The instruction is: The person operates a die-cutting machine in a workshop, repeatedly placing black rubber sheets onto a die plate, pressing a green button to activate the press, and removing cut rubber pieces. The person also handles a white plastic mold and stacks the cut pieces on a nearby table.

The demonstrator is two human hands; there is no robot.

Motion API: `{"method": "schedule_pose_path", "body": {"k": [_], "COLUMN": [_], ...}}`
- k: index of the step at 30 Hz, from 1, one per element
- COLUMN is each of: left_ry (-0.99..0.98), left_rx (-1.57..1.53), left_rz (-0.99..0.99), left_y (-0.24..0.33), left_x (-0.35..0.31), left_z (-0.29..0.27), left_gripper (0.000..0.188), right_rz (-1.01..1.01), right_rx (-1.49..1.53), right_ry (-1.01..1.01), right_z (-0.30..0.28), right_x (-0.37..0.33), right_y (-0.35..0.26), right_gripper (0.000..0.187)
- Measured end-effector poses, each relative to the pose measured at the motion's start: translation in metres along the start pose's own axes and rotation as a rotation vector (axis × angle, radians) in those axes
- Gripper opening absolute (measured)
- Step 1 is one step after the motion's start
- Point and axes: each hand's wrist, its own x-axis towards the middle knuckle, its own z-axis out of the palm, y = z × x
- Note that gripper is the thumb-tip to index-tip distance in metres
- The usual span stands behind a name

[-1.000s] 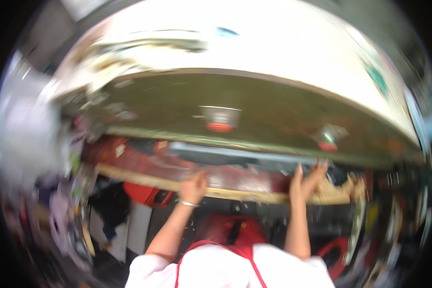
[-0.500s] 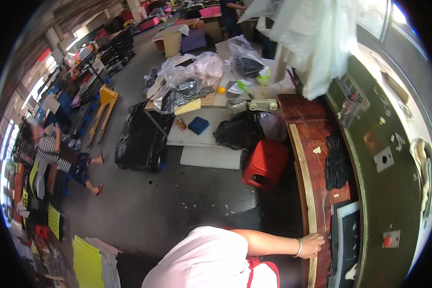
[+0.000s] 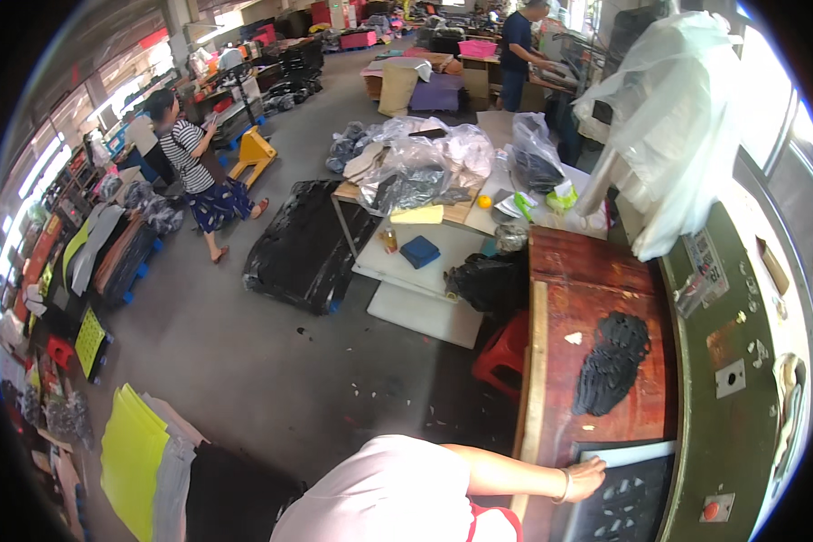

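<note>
My left hand (image 3: pixel 585 479) reaches out to the right, with a bracelet at the wrist. Its fingers are curled together at the left corner of a black sheet (image 3: pixel 637 483) with several cut-out shapes. A pale blue-white strip (image 3: pixel 641 453) runs along the sheet's far edge, touching my fingertips. The sheet lies on a worn red-brown wooden table (image 3: pixel 560 361). Farther along the table is a loose heap of small black cut pieces (image 3: pixel 611 361). My right hand is out of the picture.
A green machine panel (image 3: pixel 727 334) with a red button borders the table's right side. A red stool (image 3: pixel 499 361) stands against its left. Beyond are a bag-covered table (image 3: pixel 452 212) and a wrapped black stack (image 3: pixel 303 244). One person walks at left; another stands at the back.
My view has swung, bringing more of the table into sight. My left hand has moved from the table's wooden edge strip onto the black sheet's corner. The walking person now appears more upright.
</note>
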Motion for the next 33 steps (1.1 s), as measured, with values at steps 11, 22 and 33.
{"method": "schedule_pose_path", "body": {"k": [11,22,33], "left_ry": [-0.294,-0.591,-0.632], "left_rx": [0.002,0.766,0.081], "left_rz": [-0.688,-0.059,1.345], "left_y": [-0.001,0.007,0.147], "left_x": [-0.021,-0.096,-0.109], "left_z": [-0.045,-0.108,0.010], "left_gripper": [0.051,0.029,0.045], "right_rz": [1.388,1.262,0.920], "right_rx": [1.237,0.069,-0.073], "right_ry": [0.055,-0.014,-0.043], "right_z": [-0.122,-0.263,-0.248], "right_x": [-0.033,-0.184,-0.184], "right_y": [0.047,0.117,0.064], "right_gripper": [0.076,0.081,0.046]}}
